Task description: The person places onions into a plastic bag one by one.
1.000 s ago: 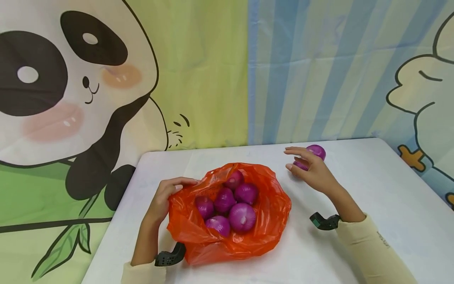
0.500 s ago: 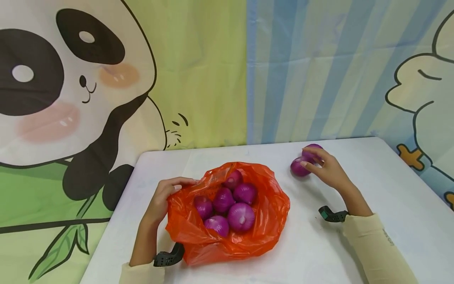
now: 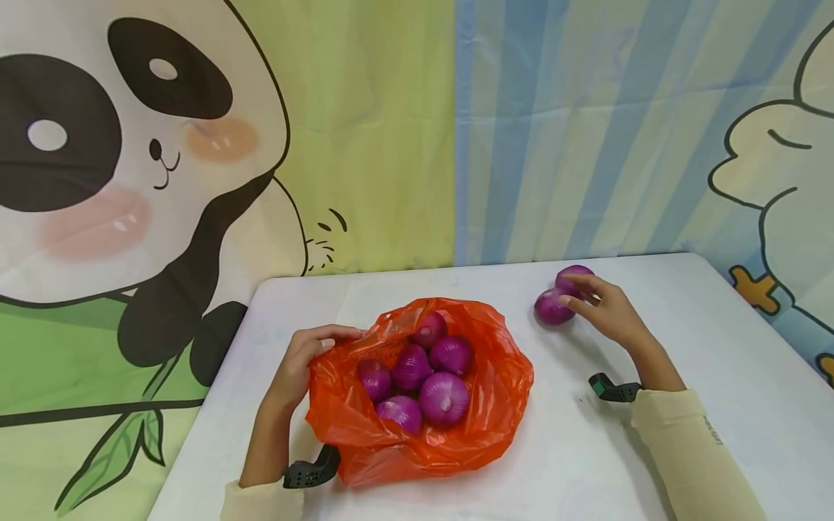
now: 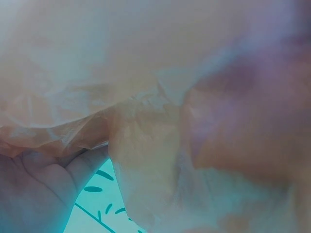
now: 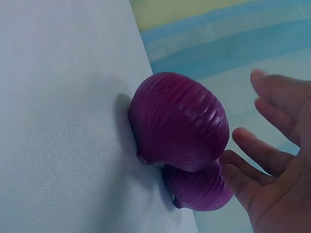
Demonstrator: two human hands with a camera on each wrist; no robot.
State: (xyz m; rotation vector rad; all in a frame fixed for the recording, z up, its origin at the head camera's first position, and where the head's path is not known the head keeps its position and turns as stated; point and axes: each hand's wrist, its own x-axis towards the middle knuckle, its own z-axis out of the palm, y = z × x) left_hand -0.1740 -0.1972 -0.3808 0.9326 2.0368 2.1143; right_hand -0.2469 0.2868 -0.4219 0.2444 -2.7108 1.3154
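Observation:
In the head view, a red plastic bag [image 3: 498, 427] stands wide-mouthed at the middle of the table, with several purple onions [image 3: 444, 398] inside. My left hand [image 3: 302, 369] grips the bag's left rim; in the left wrist view the translucent bag [image 4: 146, 131] covers part of that hand [image 4: 39, 189]. Two more onions lie together at the back right: a nearer onion [image 3: 554, 307] and a farther onion [image 3: 572, 273], partly behind my right hand [image 3: 612, 310]. The right wrist view has this hand [image 5: 279, 174] beside both onions, fingers loosely spread, holding neither.
The white table [image 3: 717, 347] ends at a fabric backdrop [image 3: 391, 145] with a printed panda. A black wrist camera [image 3: 313, 474] sits against the bag's lower left. Another wrist camera [image 3: 612, 391] is on the right wrist.
My right hand has drawn back to the right from over the nearer onion, leaving that onion in full view. The left hand and the bag have stayed in place.

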